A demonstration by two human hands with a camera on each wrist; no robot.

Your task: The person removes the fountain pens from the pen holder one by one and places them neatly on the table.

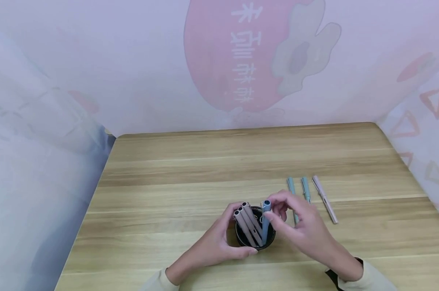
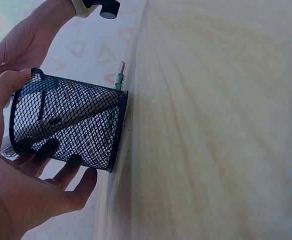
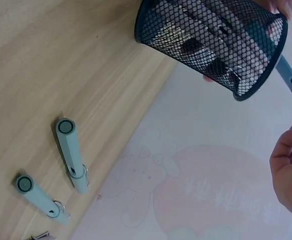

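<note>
My left hand (image 1: 219, 244) holds a black mesh pen holder (image 2: 76, 122) from its left side, thumb and fingers curved round it. Several taupe pens (image 1: 246, 226) lean inside, their capped ends above the rim at the left. Thumb and fingers of my right hand (image 1: 304, 228) pinch a blue pen (image 1: 266, 224) near its capped top. The blue pen's lower part is down inside the holder, at its right side. In the right wrist view the blue pen (image 3: 290, 77) slants out past the rim.
To the right of the holder, two blue-green pens (image 1: 291, 186) and a pale pink pen (image 1: 325, 201) lie on the wooden table (image 1: 168, 173). My right hand partly covers the blue-green ones. A printed curtain (image 1: 150, 72) hangs behind the table's far edge.
</note>
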